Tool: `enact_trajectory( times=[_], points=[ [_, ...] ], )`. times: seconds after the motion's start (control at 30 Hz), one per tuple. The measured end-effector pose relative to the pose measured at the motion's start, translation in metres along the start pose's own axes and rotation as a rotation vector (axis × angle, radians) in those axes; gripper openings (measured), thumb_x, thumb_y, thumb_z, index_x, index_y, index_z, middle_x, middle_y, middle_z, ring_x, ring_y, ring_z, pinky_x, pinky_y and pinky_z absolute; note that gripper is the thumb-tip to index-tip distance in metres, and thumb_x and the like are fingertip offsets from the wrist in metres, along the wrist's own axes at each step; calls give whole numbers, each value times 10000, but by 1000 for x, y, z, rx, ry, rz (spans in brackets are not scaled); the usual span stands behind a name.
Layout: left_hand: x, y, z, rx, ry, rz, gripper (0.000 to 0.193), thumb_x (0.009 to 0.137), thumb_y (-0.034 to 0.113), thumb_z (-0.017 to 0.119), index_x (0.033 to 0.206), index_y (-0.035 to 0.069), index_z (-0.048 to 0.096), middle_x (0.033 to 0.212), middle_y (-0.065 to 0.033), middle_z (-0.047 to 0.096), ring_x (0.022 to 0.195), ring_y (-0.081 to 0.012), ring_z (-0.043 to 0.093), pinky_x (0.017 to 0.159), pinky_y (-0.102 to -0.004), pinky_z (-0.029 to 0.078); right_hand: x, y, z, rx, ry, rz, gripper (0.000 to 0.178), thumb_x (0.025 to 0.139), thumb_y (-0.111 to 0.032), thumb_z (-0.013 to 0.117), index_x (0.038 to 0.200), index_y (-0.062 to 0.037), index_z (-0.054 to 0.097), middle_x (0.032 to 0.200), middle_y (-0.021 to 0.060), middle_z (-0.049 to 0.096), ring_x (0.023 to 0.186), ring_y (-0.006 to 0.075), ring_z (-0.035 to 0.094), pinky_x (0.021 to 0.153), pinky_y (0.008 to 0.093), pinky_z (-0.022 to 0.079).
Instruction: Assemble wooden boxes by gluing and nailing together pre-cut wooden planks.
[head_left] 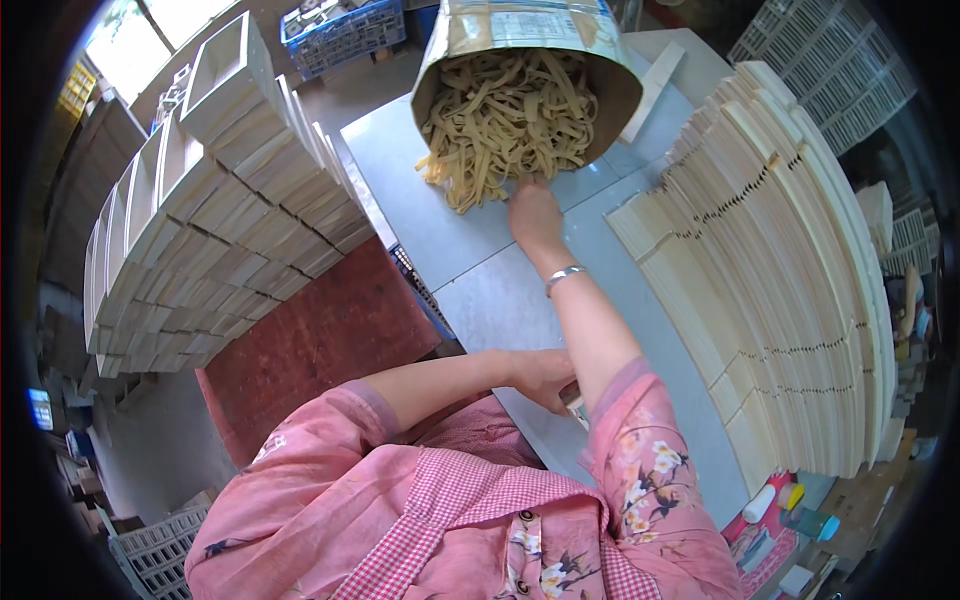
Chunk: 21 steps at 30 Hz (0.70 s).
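Upper centre: tipped carton [617, 100], apparently angled for reach, offers tan strips [505, 120] to right hand [535, 213], its fingers' hold unclear; left hand [545, 377] curls round half-hidden object [572, 397].

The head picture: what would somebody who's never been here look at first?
Probably the tangle of tan strips spilling from the big open container at the top middle, with the person's right hand at the tangle's front edge. Next might come the long row of pale wooden boards along the right side, and the stacked box-like wooden pieces at upper left.
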<state>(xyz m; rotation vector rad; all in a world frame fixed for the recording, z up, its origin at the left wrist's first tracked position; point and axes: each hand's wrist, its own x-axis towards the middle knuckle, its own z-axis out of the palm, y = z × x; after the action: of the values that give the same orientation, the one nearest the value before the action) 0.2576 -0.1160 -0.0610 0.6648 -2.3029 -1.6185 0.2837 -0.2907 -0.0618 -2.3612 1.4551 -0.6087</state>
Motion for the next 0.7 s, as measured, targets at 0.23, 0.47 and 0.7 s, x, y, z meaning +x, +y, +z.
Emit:
enact_trajectory(
  times=[0.23,0.47,0.7],
  points=[
    [0,-9,6,28,68,70,698,657,114,839,1253,-4,496,1070,-179,633,866,-328,597,752,-384,521,-27,-10,-44,27,-121,90,138,819,-47,574,906,-12,676,932,163,690,821,395,662,733,465,545],
    [-9,16,12,33,204,86,861,680,105,817,1427,-50,418,1198,-207,608,897,-324,606,795,-379,540,-126,15,-131,374,126,-31,47,797,-70,650,823,-36,628,779,95,668,749,269,630,727,368,520],
    [-7,10,42,128,230,197,1021,702,75,792,1551,-58,241,1271,-231,600,832,-305,630,756,-373,548,-240,69,-224,728,534,350,91,900,21,588,932,-44,532,768,26,604,671,118,544,667,252,489]
  ],
)
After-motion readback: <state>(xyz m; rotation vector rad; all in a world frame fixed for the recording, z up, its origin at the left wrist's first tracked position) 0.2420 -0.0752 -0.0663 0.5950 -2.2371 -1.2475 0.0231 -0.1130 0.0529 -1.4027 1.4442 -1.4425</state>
